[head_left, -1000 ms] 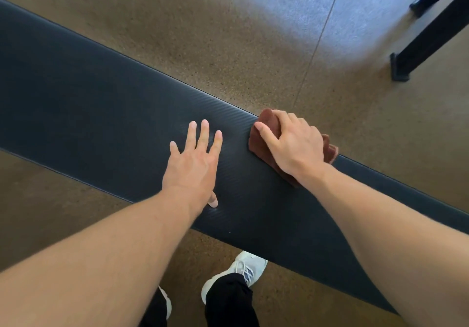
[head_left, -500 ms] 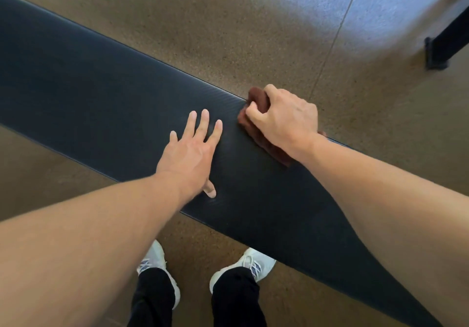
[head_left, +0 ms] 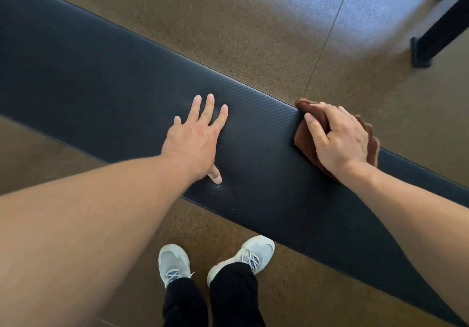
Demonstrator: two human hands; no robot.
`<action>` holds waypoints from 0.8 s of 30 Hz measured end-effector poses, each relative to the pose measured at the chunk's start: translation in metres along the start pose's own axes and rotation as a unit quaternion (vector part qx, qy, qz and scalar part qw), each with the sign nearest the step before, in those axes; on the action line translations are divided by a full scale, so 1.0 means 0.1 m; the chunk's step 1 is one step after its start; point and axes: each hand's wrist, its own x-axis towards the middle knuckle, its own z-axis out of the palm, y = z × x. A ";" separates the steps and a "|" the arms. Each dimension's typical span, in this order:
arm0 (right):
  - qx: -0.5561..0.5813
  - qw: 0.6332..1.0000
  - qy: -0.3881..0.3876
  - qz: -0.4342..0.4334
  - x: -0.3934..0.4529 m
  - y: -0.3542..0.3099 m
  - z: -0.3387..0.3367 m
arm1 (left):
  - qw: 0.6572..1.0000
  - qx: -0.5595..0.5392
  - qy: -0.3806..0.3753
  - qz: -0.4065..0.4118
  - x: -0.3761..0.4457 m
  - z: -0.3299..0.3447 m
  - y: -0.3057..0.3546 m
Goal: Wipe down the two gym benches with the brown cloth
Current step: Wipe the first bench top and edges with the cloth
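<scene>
A: Start at the fingers. What are they doing?

B: The right hand (head_left: pixel 340 141) has its fingers curled over a bunched brown cloth (head_left: pixel 308 134), thumb stretched along the cloth's near side, pressing it onto the far edge of the bench pad (head_left: pixel 114 83). The left hand (head_left: pixel 196 140) lies flat on the pad, fingers straight and spread, thumb tucked beneath toward the near edge. It holds nothing.

A: And around the hands?

B: The dark ribbed pad runs diagonally from upper left to lower right. Below it are two pale sneakers (head_left: pixel 215 259) on a speckled brown floor (head_left: pixel 228 22). A black metal frame (head_left: pixel 431 37) stands at upper right, well apart.

A: What might go wrong?

B: The cloth sits right at the far edge, partly overhanging. A stroke outward could likely drag it off the pad. Bunched as it is, it probably covers little surface, so strips could be missed.
</scene>
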 end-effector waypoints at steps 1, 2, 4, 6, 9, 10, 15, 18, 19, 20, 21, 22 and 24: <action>0.020 1.000 -0.003 0.016 -0.03 -0.04 0.03 | 1.000 0.000 0.004 0.005 -0.01 0.01 -0.01; 0.038 0.999 -0.006 0.032 -0.07 -0.10 0.06 | 1.000 -0.001 0.008 0.012 0.00 0.02 -0.03; 0.061 0.997 -0.010 0.042 -0.18 -0.26 0.16 | 1.000 -0.016 0.009 0.023 0.02 0.05 -0.07; 0.080 0.997 -0.022 0.003 -0.36 -0.47 0.25 | 0.999 -0.031 0.016 0.038 0.02 0.13 -0.11; 0.081 0.984 -0.073 -0.139 -0.79 -0.82 0.41 | 0.993 -0.036 0.065 0.088 -0.17 0.41 -0.24; 0.069 0.978 -0.093 -0.173 -0.94 -0.91 0.48 | 0.990 -0.040 0.083 0.104 -0.31 0.56 -0.30; -0.139 0.958 -0.114 -0.222 -1.24 -0.99 0.70 | 0.982 -0.050 0.106 0.147 -1.26 1.47 -0.73; -0.188 0.968 -0.097 -0.134 -1.14 -1.14 0.74 | 0.987 -0.073 0.079 0.121 -1.70 1.88 -1.04; -0.175 0.977 -0.089 -0.084 -1.09 -1.26 0.78 | 0.989 -0.087 0.069 0.102 -1.79 1.98 -1.14; -0.155 0.984 -0.078 -0.031 -1.01 -1.40 0.84 | 0.990 -0.106 0.060 0.076 -1.87 2.06 -1.22; -0.135 0.988 -0.066 0.018 -0.93 -1.56 0.91 | 0.989 -0.127 0.055 0.046 -1.93 2.13 -1.29; -0.120 0.989 -0.056 0.059 -0.84 -1.72 0.98 | 0.988 -0.143 0.052 0.017 -1.96 2.19 -1.34; -0.091 0.989 -0.040 0.110 -0.60 -2.06 1.11 | 0.984 -0.164 0.061 -0.021 -1.98 2.28 -1.39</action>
